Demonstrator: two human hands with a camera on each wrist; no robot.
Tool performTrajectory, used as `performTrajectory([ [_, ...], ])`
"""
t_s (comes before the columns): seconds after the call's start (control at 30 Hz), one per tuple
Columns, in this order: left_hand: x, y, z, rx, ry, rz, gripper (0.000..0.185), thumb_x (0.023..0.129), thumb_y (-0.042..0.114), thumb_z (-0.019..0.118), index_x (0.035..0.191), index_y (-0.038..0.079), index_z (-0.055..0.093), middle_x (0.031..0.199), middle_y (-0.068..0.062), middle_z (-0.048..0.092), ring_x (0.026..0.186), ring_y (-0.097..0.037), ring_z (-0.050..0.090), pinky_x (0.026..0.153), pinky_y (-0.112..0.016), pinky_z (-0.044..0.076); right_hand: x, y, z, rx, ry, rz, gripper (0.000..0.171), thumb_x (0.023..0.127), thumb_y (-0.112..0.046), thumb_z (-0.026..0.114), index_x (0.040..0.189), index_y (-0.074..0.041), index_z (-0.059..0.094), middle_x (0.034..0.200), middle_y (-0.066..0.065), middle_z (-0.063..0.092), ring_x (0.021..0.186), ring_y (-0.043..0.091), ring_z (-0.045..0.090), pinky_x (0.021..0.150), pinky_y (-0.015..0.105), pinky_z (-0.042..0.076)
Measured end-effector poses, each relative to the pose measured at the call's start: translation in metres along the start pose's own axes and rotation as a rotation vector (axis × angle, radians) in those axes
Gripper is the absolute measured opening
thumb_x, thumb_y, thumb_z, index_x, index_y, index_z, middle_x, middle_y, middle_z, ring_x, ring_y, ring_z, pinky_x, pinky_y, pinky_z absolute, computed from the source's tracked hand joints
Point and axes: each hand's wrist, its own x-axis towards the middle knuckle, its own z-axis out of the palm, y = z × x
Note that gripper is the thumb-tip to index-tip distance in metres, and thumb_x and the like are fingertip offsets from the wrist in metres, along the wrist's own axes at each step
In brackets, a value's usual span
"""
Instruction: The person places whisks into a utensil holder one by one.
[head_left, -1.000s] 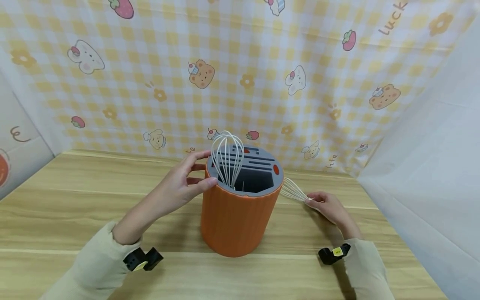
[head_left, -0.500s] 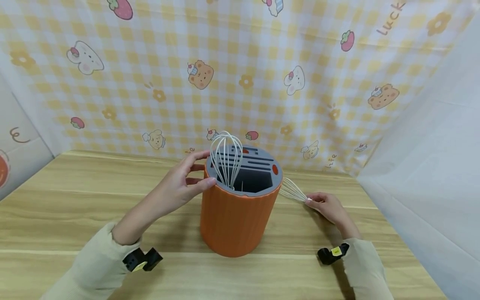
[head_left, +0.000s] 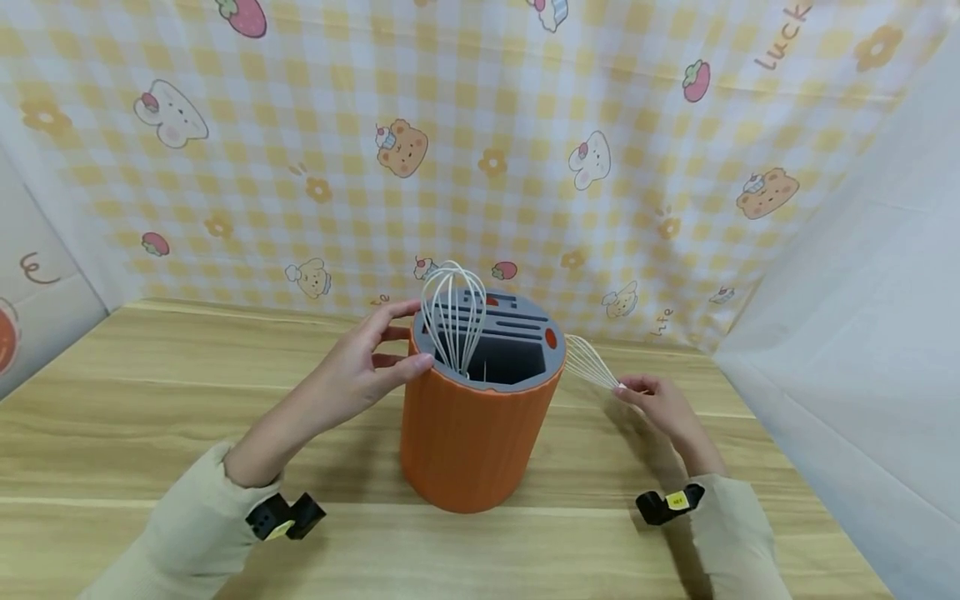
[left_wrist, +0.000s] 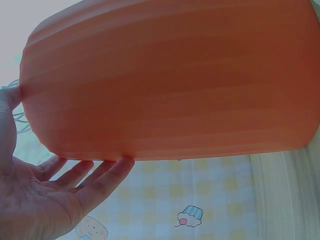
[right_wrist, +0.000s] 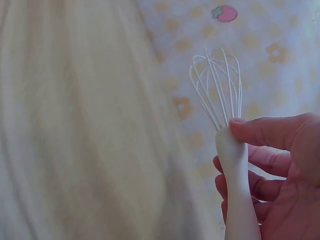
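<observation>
An orange knife and utensil holder (head_left: 468,450) with a grey slotted top stands upright on the table. One white wire whisk (head_left: 453,321) stands in its large front compartment, wires up, its handle hidden inside. My left hand (head_left: 352,367) rests against the holder's left side, thumb at the front rim and fingers farther back. In the left wrist view the fingertips (left_wrist: 122,167) touch the orange wall. Right of the holder, my right hand (head_left: 663,408) holds a second whisk (right_wrist: 232,170) by its pale handle near the wires. The holder hides part of that whisk's wires in the head view.
The wooden table (head_left: 360,550) runs back to a yellow checked cloth (head_left: 480,108) hung behind the holder. A white sheet (head_left: 862,333) hangs along the right side, and a pale panel (head_left: 45,250) stands at the left.
My right hand has raised the second whisk slightly, so its wires sit higher beside the holder. The left hand, the holder and the first whisk look unchanged.
</observation>
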Motion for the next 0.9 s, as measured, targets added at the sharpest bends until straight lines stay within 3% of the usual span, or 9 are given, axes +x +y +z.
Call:
performTrajectory([
  [0.2,0.000,0.000,0.000,-0.006,-0.001,0.002,0.059,0.090,0.026,0.060,0.140,0.010,0.033,0.136,-0.011,0.044,0.120,-0.031,0.049,0.094,-0.045,0.049,-0.004,-0.018,-0.009,0.078,0.003,0.016,0.047,0.091,-0.032,0.057,0.122,0.003,0.055,0.096,0.004,0.061,0.087,0.011,0.053,0.080,0.031,0.041],
  [0.4,0.001,0.001,0.000,0.000,-0.001,-0.002,0.060,0.090,0.027,0.060,0.141,0.010,0.033,0.137,-0.011,0.043,0.121,-0.031,0.049,0.095,-0.046,0.048,-0.013,-0.038,-0.016,0.231,0.037,-0.026,0.046,0.093,-0.026,0.056,0.124,0.008,0.051,0.084,-0.010,0.057,0.078,0.004,0.053,0.070,0.023,0.047],
  [0.53,0.000,0.000,0.000,-0.001,-0.001,-0.003,0.060,0.090,0.027,0.060,0.140,0.010,0.033,0.137,-0.011,0.043,0.121,-0.031,0.048,0.095,-0.046,0.048,-0.020,-0.053,-0.020,0.376,0.061,-0.044,0.029,0.093,-0.024,0.056,0.114,-0.004,0.057,0.083,-0.017,0.058,0.076,0.001,0.054,0.065,0.018,0.047],
  [0.63,0.000,0.000,0.000,-0.006,-0.003,0.000,0.059,0.090,0.027,0.060,0.140,0.010,0.033,0.137,-0.010,0.043,0.121,-0.031,0.048,0.095,-0.046,0.048,-0.026,-0.065,-0.022,0.494,0.084,-0.068,0.009,0.092,-0.022,0.057,0.100,-0.019,0.061,0.082,-0.017,0.061,0.075,0.001,0.055,0.065,0.017,0.048],
  [0.7,0.000,-0.001,0.000,-0.009,-0.002,0.004,0.059,0.090,0.027,0.060,0.140,0.010,0.033,0.137,-0.010,0.043,0.120,-0.031,0.049,0.095,-0.046,0.048,-0.031,-0.073,-0.023,0.590,0.097,-0.095,0.007,0.092,-0.019,0.057,0.094,-0.023,0.062,0.083,-0.015,0.062,0.074,0.002,0.056,0.066,0.017,0.048],
  [0.9,0.000,-0.001,0.000,-0.009,0.005,0.019,0.058,0.090,0.026,0.060,0.140,0.010,0.034,0.137,-0.011,0.044,0.119,-0.031,0.050,0.094,-0.045,0.049,-0.049,-0.098,-0.027,0.921,0.081,-0.217,0.011,0.094,-0.011,0.053,0.093,-0.015,0.063,0.093,-0.004,0.061,0.078,0.009,0.061,0.069,0.022,0.053],
])
